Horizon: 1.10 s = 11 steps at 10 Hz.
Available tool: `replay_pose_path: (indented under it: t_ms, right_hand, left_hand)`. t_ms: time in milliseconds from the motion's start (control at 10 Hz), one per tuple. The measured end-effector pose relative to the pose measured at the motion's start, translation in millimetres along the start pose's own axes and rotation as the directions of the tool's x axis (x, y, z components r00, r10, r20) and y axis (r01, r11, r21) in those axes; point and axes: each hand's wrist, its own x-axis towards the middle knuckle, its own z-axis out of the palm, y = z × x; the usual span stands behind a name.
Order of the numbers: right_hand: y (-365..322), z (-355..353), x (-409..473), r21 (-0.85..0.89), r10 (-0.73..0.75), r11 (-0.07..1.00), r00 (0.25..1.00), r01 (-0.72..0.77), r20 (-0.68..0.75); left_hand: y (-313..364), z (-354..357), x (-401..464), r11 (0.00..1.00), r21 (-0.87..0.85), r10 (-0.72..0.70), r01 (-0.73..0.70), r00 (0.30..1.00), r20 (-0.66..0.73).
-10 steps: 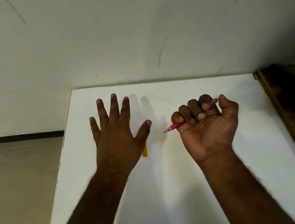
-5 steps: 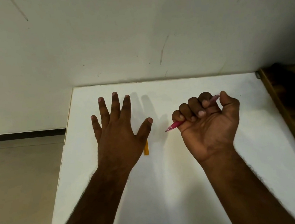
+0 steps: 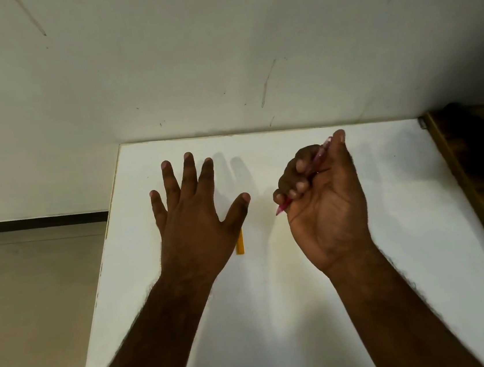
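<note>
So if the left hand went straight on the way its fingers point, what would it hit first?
Probably the wall behind the white table: only bare tabletop shows ahead of the left hand. The yellow stick lies by its thumb, not ahead. Depth is unclear.

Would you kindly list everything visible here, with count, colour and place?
pen: one, pink, gripped in the right hand, tip pointing down-left
stick: one, yellow, on the table, partly hidden by the left hand
table: one, white, against the wall
wall: one, off-white, behind the table
floor: one, beige, left of the table
wooden furniture: one, brown, right edge
left hand: one, fingers spread, over the table
right hand: one, fingers curled round the pen
</note>
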Motion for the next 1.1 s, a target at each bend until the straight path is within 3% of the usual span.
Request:
replay_pose_path:
  t_ms: [200, 800, 1100]
  right_hand:
    - [-2.1, 1.1, 0.4, 0.033, -0.001, 0.999, 0.998, 0.003, -0.056]
    - [-1.5, 0.1, -0.6, 0.087, 0.027, 0.996, 1.0, -0.026, -0.013]
    - [-3.2, -9.1, -1.2, 0.302, 0.1, 0.949, 0.995, -0.087, -0.028]
  left_hand:
    - [-0.3, -0.7, 0.8, 1.0, 0.0, -0.004, 0.004, 1.0, 0.01]
    - [-0.4, 0.0, -1.0, 1.0, 0.005, 0.005, -0.005, 1.0, 0.009]
    - [-0.9, 1.5, -1.2, 1.0, 0.003, 0.001, -0.001, 1.0, 0.008]
